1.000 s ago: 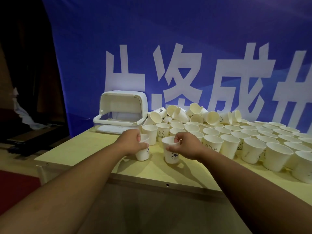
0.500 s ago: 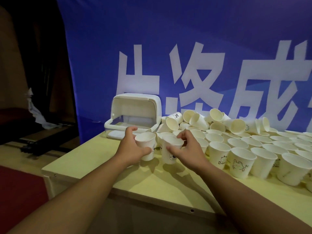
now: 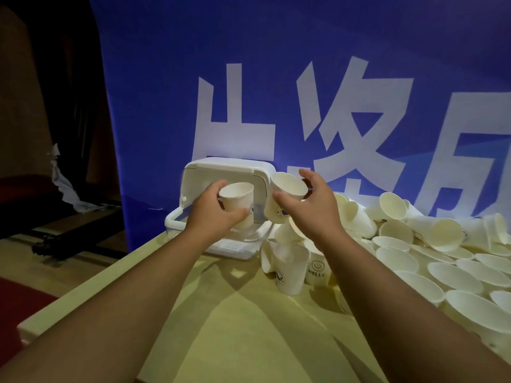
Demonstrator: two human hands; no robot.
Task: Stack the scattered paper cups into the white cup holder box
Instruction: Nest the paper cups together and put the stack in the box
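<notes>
My left hand grips a white paper cup, held upright in the air. My right hand grips a second paper cup, tilted with its mouth toward the upper left. Both cups hover in front of the white cup holder box, which stands at the table's back left with its lid raised. Part of the box's open base is hidden behind my hands. Several loose paper cups cover the table to the right, some upright, some lying on their sides.
The pale wooden table has its left edge near the box. A cup printed HELLO and another upright cup stand just below my right hand. A blue banner hangs behind the table. Dark floor lies at left.
Both hands have lifted their cups off the table and carried them up and back toward the open box. The right cup is now tilted.
</notes>
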